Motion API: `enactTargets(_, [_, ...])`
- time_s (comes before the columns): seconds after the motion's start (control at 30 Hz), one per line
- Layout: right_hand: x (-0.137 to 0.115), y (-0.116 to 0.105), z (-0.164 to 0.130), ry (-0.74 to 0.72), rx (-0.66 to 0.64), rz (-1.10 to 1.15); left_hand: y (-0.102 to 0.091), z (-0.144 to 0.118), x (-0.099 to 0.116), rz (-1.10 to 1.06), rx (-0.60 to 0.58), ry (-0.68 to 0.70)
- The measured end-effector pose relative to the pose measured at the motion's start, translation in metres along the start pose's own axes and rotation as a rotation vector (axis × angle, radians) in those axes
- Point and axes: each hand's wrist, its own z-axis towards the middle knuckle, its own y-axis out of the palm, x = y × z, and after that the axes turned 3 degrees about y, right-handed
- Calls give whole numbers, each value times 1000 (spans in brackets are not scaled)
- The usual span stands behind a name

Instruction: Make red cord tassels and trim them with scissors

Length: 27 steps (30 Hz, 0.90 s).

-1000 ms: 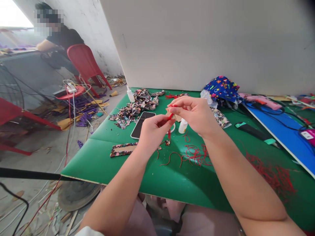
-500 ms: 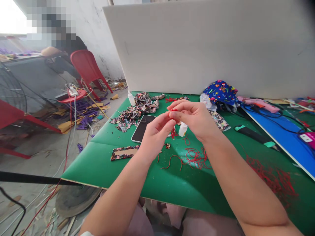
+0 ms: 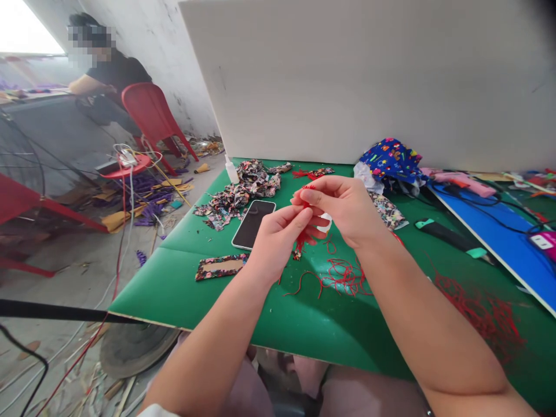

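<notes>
A bundle of red thread [image 3: 307, 190] is held between my two hands above the green table, its looped top poking out over the fingertips. My right hand [image 3: 343, 205] pinches it near the top with thumb and fingers. Just below, my left hand [image 3: 282, 229] closes its thumb and fingers on the same bundle, and loose red strands hang down beneath. The fingers hide much of the bundle's middle. Behind them a white bottle [image 3: 325, 222] is mostly covered. Tangled red cord [image 3: 345, 277] lies on the table under my right wrist.
A phone [image 3: 253, 225], a floral-covered strip [image 3: 220, 267] and crumpled floral fabric scraps [image 3: 243, 190] lie left. Rightward are a box cutter [image 3: 452, 238], a pink glue gun [image 3: 464, 184], a blue board [image 3: 490, 243] and red thread scraps [image 3: 482, 313]. A person [image 3: 117, 69] sits far left.
My left hand has shifted slightly down along the red bundle, its fingers now reaching beneath it. My right hand still pinches the top. The camera view has tilted slightly.
</notes>
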Motion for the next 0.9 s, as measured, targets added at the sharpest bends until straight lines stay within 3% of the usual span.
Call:
enactTargets(0.37, [-5,-17,8,-139,164,-40,4,-1,-2,10,-74,-220])
enactTargets(0.9, [-18,-38,5,-265,214,-13,7,-2,-12,34,-223,-236])
